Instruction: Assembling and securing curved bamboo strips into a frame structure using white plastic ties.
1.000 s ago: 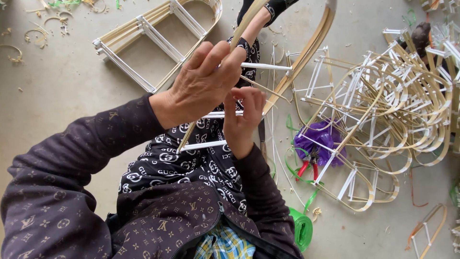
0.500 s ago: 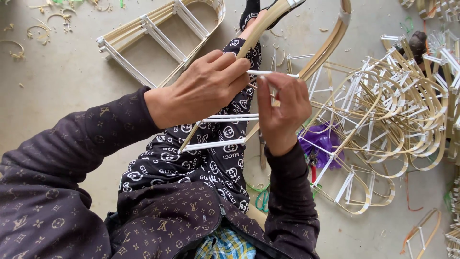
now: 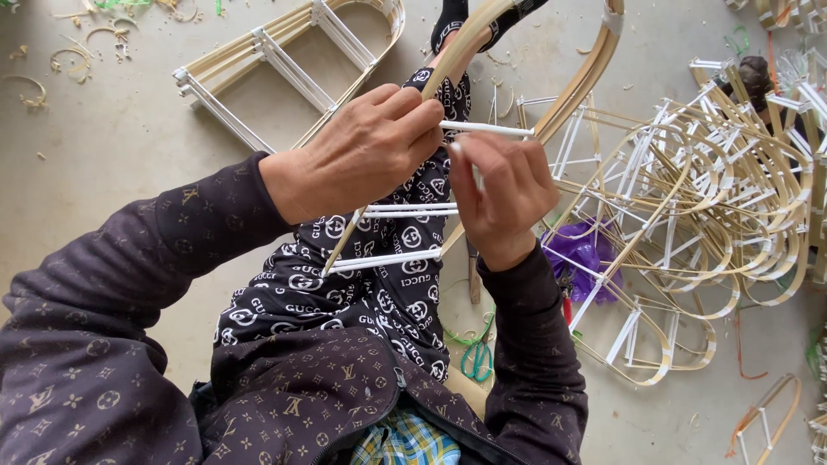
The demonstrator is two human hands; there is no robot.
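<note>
My left hand [image 3: 362,151] grips the left rail of a curved bamboo frame [image 3: 586,73] that rests over my lap, its fingers closed around the cane where a white crossbar [image 3: 487,129] meets it. My right hand [image 3: 504,194] pinches that same white crossbar from below, thumb and fingers closed on it. Two more white crossbars [image 3: 405,211] span the frame lower down, above my patterned trousers.
A large heap of finished bamboo frames [image 3: 715,198] with white bars lies on the floor at the right. Another frame [image 3: 284,60] lies at the upper left. A purple bag [image 3: 581,254], red-handled pliers and green scissors [image 3: 478,357] lie by my right side. Bamboo shavings scatter the concrete floor.
My right hand has risen from the lower crossbars up to the top white crossbar, next to my left hand. The left hand has kept its grip on the frame.
</note>
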